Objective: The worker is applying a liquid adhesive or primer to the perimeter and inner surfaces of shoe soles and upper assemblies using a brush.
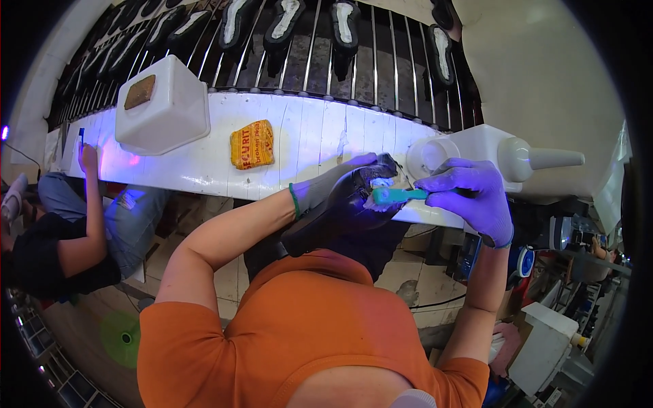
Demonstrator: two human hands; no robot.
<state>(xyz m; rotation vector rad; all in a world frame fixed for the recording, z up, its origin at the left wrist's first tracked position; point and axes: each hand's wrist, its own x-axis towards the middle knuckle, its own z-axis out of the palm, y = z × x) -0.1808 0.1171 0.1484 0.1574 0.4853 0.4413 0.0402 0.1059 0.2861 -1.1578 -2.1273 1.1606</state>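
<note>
My left hand [318, 189], in a grey glove with a green cuff, is closed round a black shoe [333, 214] held tilted above the bench's near edge. In my gloved right hand [475, 197] is the handle of a teal brush [394, 196]. The brush head lies against the shoe's underside, where a whitish patch shows. Just beyond my right fingers sits a round white dish [435, 151]. Beside that hand is a white plastic container [486, 144] with a spout. My left fingertips are partly hidden by the shoe.
Across the white bench [306, 129] lie a yellow wrapped bundle [252, 145] and a white box [163, 109]. Behind it runs a roller conveyor [374, 61] carrying several black shoes, soles up. At left, a co-worker's hand [88, 158] holds a small blue brush.
</note>
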